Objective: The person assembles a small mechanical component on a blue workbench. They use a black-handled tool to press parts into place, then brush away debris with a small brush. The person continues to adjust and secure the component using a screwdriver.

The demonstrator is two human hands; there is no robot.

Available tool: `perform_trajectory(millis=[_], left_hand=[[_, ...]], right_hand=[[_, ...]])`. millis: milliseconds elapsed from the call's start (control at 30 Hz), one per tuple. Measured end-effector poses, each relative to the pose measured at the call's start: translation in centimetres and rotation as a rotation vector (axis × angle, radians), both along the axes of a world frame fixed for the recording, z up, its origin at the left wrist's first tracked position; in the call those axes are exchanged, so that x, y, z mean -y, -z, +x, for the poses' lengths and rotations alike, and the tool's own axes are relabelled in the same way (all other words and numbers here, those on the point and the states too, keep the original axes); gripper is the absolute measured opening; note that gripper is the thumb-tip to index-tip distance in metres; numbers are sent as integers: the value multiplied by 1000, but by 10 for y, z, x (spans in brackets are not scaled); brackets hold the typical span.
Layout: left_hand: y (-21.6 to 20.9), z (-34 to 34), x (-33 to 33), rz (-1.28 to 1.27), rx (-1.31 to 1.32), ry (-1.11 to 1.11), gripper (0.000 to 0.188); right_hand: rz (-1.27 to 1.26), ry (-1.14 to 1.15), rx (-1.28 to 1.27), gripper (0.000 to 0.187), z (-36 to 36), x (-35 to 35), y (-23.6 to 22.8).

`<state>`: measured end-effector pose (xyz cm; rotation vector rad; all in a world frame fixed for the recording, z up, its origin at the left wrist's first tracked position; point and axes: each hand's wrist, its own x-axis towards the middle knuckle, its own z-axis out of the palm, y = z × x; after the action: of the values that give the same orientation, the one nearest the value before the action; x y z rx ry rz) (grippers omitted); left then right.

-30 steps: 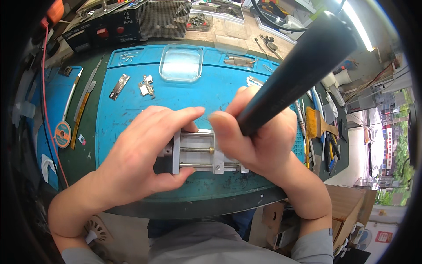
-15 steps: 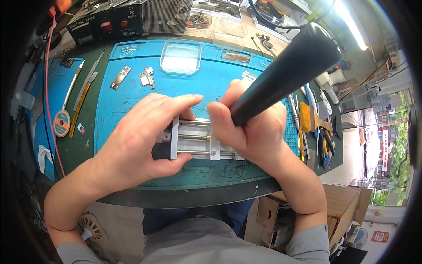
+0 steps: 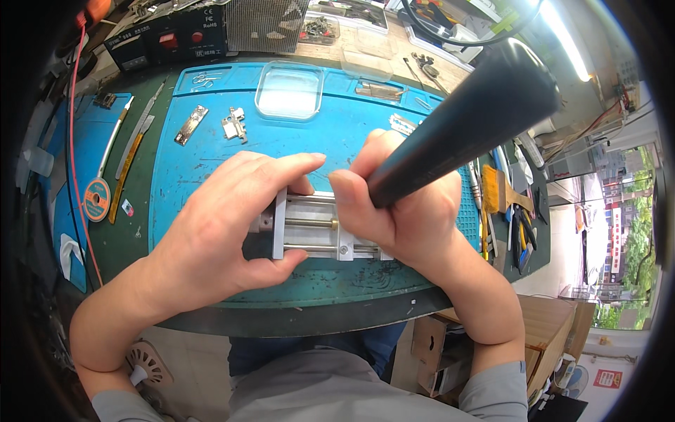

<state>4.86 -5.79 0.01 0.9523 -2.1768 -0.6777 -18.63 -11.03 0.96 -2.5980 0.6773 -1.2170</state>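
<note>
Metal rail vise (image 3: 313, 224), one end held between left fingers (image 3: 285, 167), black handle (image 3: 460, 130) above, wrapped in right fingers (image 3: 353, 198)

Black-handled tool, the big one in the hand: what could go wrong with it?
The black-handled tool might slip in the right hand; its tip is hidden, so I can't tell where it would go. The left hand is close by, around the metal clamp, so a slip could hurt it. The clamp might also shift if that hold loosens.
</note>
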Motion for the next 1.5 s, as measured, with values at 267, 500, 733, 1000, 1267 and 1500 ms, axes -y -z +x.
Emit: perform_trajectory(millis=[267, 500, 733, 1000, 1267, 1500], left_hand=[[-1, 0, 0, 7, 7, 4, 85], [-2, 1, -1, 27, 20, 3, 85], [-2, 1, -1, 42, 14, -5, 84], [-2, 1, -1, 42, 6, -5, 82], [-3, 0, -2, 70, 5, -12, 80], [-4, 1, -2, 79, 9, -7, 79]], right_hand=[[-15, -18, 11, 24, 0, 1, 1], [-3, -50, 64, 21, 4, 0, 0], [5, -69, 96, 24, 5, 1, 0], [-5, -91, 123, 24, 6, 1, 4], [4, -87, 114, 26, 5, 1, 1], [24, -101, 129, 27, 6, 1, 2]])
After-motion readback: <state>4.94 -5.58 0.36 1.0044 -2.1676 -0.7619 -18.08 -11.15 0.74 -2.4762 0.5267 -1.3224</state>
